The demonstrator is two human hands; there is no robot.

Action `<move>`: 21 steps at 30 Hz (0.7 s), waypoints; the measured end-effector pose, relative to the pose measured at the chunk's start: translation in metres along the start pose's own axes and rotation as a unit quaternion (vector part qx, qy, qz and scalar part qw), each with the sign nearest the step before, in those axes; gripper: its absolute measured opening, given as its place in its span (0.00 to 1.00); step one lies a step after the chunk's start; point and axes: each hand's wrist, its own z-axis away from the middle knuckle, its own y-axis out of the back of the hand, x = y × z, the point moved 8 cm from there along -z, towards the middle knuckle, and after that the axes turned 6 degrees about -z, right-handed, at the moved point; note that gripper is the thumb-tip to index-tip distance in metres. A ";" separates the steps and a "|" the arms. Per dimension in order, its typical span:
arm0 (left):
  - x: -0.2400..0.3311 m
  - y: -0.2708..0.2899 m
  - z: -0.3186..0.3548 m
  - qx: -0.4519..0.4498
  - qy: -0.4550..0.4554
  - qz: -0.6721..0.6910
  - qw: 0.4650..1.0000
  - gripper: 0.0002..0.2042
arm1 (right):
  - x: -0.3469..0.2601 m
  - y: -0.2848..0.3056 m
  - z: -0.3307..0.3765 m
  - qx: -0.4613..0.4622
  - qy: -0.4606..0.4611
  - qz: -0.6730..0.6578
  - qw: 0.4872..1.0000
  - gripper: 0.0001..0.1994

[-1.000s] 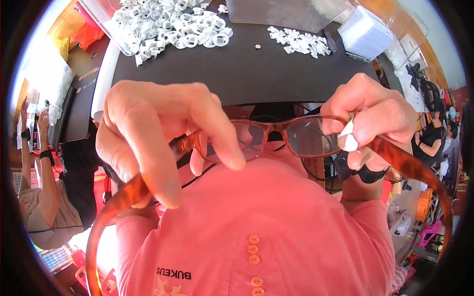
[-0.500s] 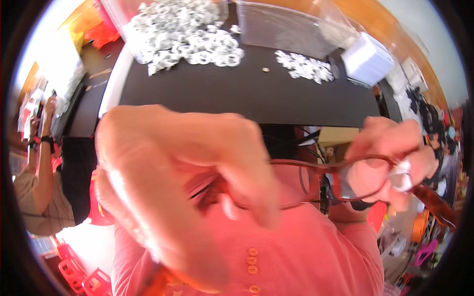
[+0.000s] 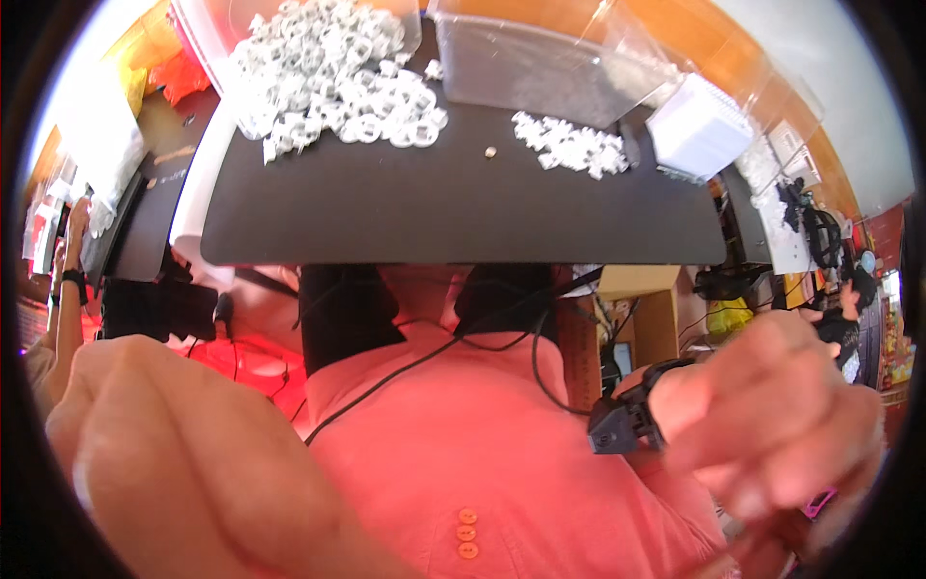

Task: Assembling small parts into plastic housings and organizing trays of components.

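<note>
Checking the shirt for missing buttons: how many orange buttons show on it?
3: stacked in a short vertical row on the pink shirt near the lower edge, buttons. Others may lie hidden below the frame.

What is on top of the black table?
On the black table lie a big heap of white plastic pieces, a smaller white heap, clear bins and one tiny round thing. What lies under the heaps is hidden.

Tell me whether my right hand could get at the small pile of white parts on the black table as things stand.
Probably yes. The right hand is raised close to the camera, well short of the small pile, but the bare black table between them looks free of anything in the way. What the hand holds is too blurred to tell.
</note>
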 end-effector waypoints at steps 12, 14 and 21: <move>-0.017 0.026 0.067 0.131 0.043 0.043 0.989 0.12 | 0.012 0.028 0.050 0.014 0.256 -0.191 0.947 0.04; -0.017 0.030 0.075 0.148 0.038 0.036 0.988 0.11 | 0.018 0.033 0.047 0.016 0.242 -0.178 0.954 0.04; 0.006 0.056 0.086 0.173 0.048 -0.014 0.984 0.08 | 0.032 0.034 0.061 0.059 0.220 -0.142 0.963 0.04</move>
